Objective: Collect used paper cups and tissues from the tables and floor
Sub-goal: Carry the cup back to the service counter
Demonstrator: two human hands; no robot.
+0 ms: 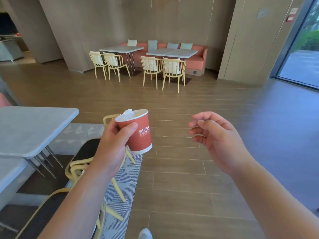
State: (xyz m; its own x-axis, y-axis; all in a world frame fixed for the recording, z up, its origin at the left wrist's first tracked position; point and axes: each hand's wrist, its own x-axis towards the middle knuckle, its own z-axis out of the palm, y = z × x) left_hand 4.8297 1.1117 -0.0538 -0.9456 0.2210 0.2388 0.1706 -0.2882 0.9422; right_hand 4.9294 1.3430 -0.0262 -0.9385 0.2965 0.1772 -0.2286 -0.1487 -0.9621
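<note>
So the left hand [112, 142] is wrapped around a red paper cup with a white rim and white logo [136, 133], held up in the air over the wooden plank floor [181, 169], tilted with its mouth leaning up and to the left. A crumpled white tissue [127, 113] pokes out of the top. The right hand [214, 137] hangs just beside it at about the same height, fingers loosely curled, holding nothing. It's the free one, so I'd guess it does the next pick. The grey stone-look desk [31, 128] sits off the left hand's side, cut off by the frame edge. The far grey desks [172, 52] are too small to tell if anything's on them.
</note>
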